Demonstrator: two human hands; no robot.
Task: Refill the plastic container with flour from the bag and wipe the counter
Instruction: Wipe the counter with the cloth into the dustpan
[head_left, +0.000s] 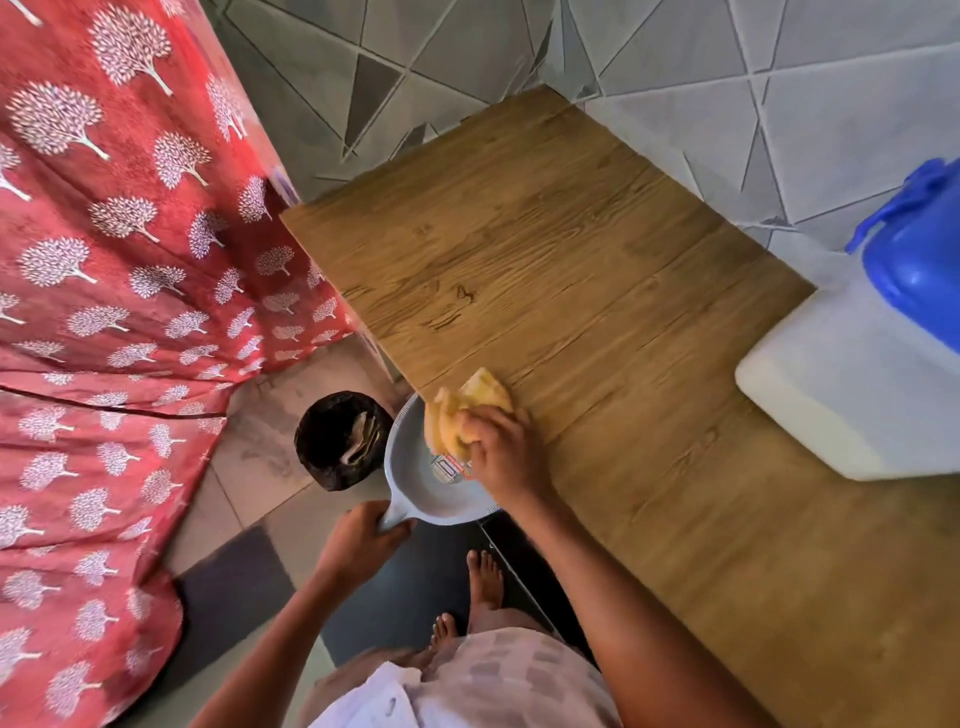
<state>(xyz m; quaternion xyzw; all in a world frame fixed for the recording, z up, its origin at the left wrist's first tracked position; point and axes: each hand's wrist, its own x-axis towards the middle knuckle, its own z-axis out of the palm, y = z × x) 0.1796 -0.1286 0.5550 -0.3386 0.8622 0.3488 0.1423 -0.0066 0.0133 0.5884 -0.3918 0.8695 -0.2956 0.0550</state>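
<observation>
Plastic container (852, 384) cut by right edge; dustpan label (451, 467) unreadable.

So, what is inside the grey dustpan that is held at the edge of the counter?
The dustpan shows a bare grey bottom and a printed label. The right hand with the yellow cloth covers its counter-side part, so anything there is hidden. No flour is clearly visible.
</observation>
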